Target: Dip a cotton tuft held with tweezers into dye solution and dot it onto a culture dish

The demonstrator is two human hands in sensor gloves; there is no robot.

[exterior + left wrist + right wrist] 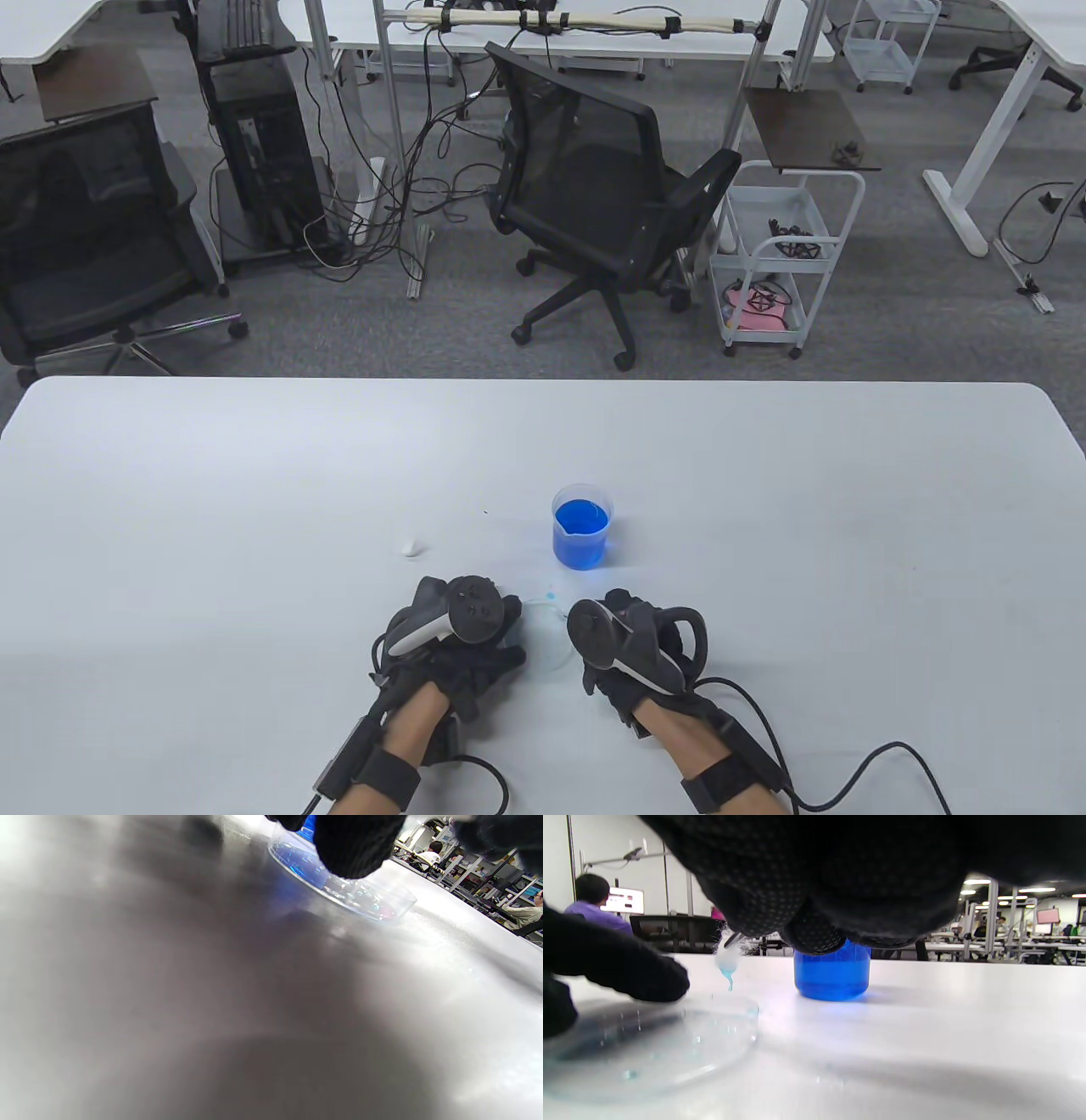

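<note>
White worktop (254, 509), office chairs behind: dyed tuft (728, 963) hanging over dish (649, 1052), beaker (581, 526) just beyond.

Right hand (632, 649) pinching tweezers (733, 940); left hand (458, 632) resting on dish rim. Soft, dripping, feather-light tuft, best gripped lightly at its top; thin slippery dish wants steadying.

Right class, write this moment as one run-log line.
phase: dotting | right hand: holds tweezers, dyed cotton tuft above culture dish | left hand: at dish | beaker: blue dye

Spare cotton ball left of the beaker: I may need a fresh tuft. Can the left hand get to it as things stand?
Probably yes. The cotton ball lies on bare table just beyond the left hand, nothing between them; but that hand touches the culture dish and must let go.
</note>
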